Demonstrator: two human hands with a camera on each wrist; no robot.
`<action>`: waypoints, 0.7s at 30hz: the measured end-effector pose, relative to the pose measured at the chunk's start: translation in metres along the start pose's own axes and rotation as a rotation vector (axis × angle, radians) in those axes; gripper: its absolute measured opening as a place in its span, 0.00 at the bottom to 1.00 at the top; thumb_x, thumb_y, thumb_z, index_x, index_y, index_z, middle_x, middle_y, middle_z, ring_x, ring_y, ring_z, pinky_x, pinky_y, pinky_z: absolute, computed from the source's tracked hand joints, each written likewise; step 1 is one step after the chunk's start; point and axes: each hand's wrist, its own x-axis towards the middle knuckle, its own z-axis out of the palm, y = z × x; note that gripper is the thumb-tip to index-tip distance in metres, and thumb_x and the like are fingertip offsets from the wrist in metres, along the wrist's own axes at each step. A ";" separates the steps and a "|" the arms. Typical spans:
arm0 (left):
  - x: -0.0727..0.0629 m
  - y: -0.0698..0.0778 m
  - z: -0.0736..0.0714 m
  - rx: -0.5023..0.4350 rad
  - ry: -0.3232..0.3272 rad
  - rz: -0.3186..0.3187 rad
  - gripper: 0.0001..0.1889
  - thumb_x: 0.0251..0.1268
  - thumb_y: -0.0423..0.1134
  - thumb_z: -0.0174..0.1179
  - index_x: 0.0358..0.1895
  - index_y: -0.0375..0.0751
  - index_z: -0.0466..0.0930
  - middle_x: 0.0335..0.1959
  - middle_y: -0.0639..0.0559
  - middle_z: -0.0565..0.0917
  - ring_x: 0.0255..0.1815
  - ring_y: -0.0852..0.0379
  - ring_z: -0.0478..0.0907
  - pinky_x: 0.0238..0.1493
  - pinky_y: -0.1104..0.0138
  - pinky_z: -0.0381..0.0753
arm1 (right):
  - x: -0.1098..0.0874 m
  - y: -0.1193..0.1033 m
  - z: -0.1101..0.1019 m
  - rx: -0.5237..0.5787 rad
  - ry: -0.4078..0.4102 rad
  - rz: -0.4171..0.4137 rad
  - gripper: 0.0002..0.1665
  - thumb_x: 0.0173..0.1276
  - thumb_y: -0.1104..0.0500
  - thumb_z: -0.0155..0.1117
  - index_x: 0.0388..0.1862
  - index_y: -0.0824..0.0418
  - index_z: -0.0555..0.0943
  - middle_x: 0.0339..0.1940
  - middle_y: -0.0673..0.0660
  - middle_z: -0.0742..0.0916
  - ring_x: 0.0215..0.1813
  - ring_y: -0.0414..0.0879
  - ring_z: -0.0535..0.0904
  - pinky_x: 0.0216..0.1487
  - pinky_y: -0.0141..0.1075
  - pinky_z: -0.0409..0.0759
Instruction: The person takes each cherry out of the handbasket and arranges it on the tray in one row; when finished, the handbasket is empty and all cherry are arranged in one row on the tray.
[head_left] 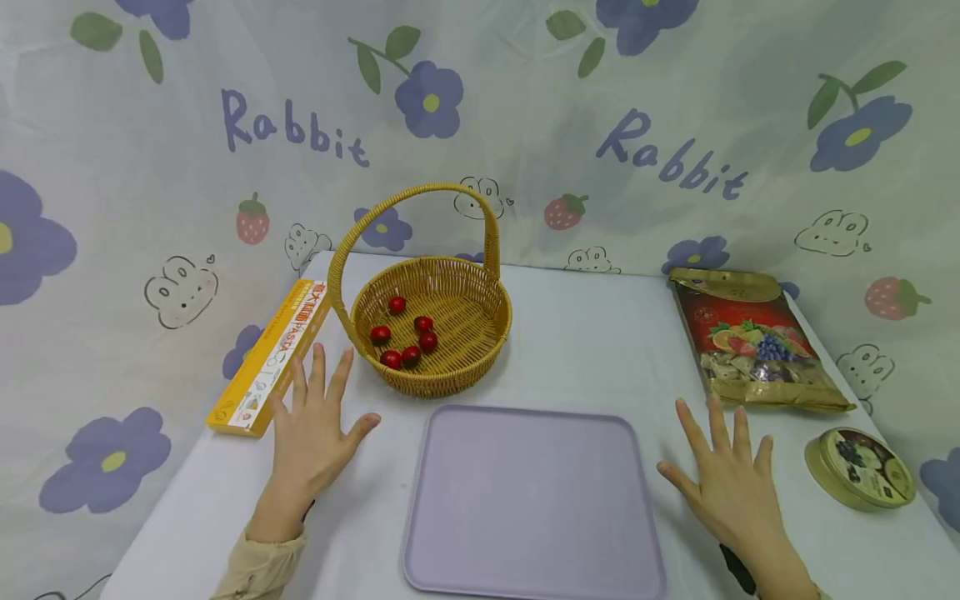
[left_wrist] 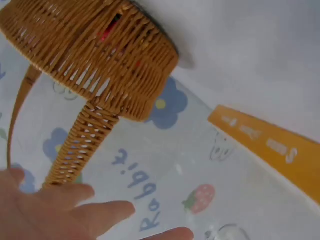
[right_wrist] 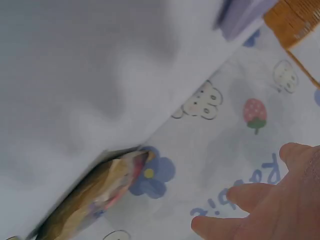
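My left hand [head_left: 311, 437] is spread with straight fingers and holds nothing, between the pasta box [head_left: 273, 358] and the lilac tray [head_left: 532, 500]. Its fingertips overlap the lower end of that orange and white box in the head view. My right hand [head_left: 731, 479], also spread and holding nothing, is right of the tray, left of a round gold tin [head_left: 861, 468]. Behind the tray stands a wicker basket [head_left: 457, 375] with a tall arched handle. Several small red fruits [head_left: 411, 357] lie inside it, mostly toward its left side.
A red and gold food bag [head_left: 757, 342] with fruit pictures lies at the back right of the white table [head_left: 585, 342]. Behind and along the sides hangs a cloth [head_left: 480, 108] printed with flowers, rabbits and strawberries.
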 end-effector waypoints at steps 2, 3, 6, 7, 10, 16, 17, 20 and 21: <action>0.009 -0.003 0.000 -0.135 0.052 -0.026 0.49 0.61 0.78 0.34 0.79 0.53 0.41 0.79 0.35 0.46 0.76 0.27 0.44 0.61 0.26 0.46 | 0.011 -0.005 -0.005 0.045 -0.004 -0.017 0.51 0.68 0.34 0.55 0.80 0.44 0.43 0.78 0.72 0.53 0.75 0.77 0.43 0.62 0.77 0.43; 0.013 -0.003 0.000 -0.208 0.080 -0.038 0.49 0.62 0.77 0.35 0.79 0.52 0.40 0.79 0.37 0.45 0.76 0.28 0.45 0.63 0.27 0.47 | 0.018 -0.008 -0.007 0.069 -0.006 -0.029 0.50 0.69 0.35 0.56 0.80 0.45 0.43 0.78 0.72 0.53 0.76 0.76 0.42 0.63 0.76 0.43; 0.027 -0.005 0.001 -0.407 0.156 -0.063 0.47 0.64 0.75 0.37 0.79 0.54 0.37 0.80 0.43 0.44 0.76 0.30 0.48 0.65 0.31 0.49 | 0.039 -0.019 -0.015 0.144 -0.011 -0.075 0.49 0.70 0.37 0.55 0.80 0.46 0.42 0.78 0.70 0.53 0.77 0.73 0.41 0.66 0.74 0.43; 0.032 -0.004 0.001 -0.459 0.180 -0.062 0.47 0.64 0.75 0.38 0.79 0.55 0.37 0.80 0.45 0.45 0.76 0.31 0.50 0.66 0.31 0.51 | 0.046 -0.023 -0.017 0.163 -0.011 -0.091 0.49 0.71 0.37 0.54 0.80 0.46 0.42 0.78 0.70 0.53 0.77 0.72 0.42 0.67 0.73 0.44; 0.046 -0.002 0.002 -0.622 0.227 -0.065 0.44 0.65 0.74 0.38 0.79 0.60 0.37 0.80 0.48 0.45 0.74 0.30 0.54 0.64 0.32 0.55 | 0.071 -0.036 -0.024 0.213 -0.010 -0.137 0.47 0.72 0.36 0.51 0.80 0.47 0.43 0.79 0.68 0.55 0.77 0.71 0.45 0.69 0.69 0.47; 0.071 0.002 0.015 -0.825 0.356 -0.081 0.43 0.67 0.72 0.36 0.79 0.53 0.42 0.76 0.43 0.56 0.68 0.30 0.64 0.64 0.40 0.64 | 0.127 -0.066 -0.037 0.359 0.003 -0.233 0.44 0.74 0.33 0.42 0.80 0.52 0.47 0.78 0.65 0.60 0.75 0.68 0.56 0.70 0.63 0.55; 0.074 0.002 0.018 -0.820 0.390 -0.090 0.44 0.66 0.72 0.36 0.78 0.52 0.44 0.74 0.42 0.59 0.66 0.31 0.66 0.62 0.45 0.68 | 0.136 -0.073 -0.040 0.392 -0.011 -0.244 0.44 0.75 0.32 0.40 0.80 0.51 0.47 0.78 0.64 0.60 0.75 0.67 0.57 0.69 0.63 0.56; 0.080 0.002 0.028 -0.733 0.508 -0.106 0.44 0.65 0.72 0.37 0.77 0.48 0.50 0.71 0.42 0.65 0.60 0.35 0.72 0.50 0.61 0.72 | 0.162 -0.099 -0.045 0.507 -0.088 -0.250 0.43 0.73 0.29 0.36 0.80 0.46 0.48 0.77 0.60 0.64 0.74 0.61 0.64 0.66 0.62 0.63; 0.081 0.003 0.032 -0.704 0.542 -0.108 0.42 0.67 0.71 0.38 0.76 0.48 0.53 0.69 0.41 0.69 0.59 0.36 0.73 0.47 0.65 0.70 | 0.170 -0.108 -0.046 0.540 -0.124 -0.250 0.43 0.73 0.28 0.35 0.80 0.45 0.48 0.77 0.59 0.65 0.73 0.60 0.65 0.66 0.61 0.64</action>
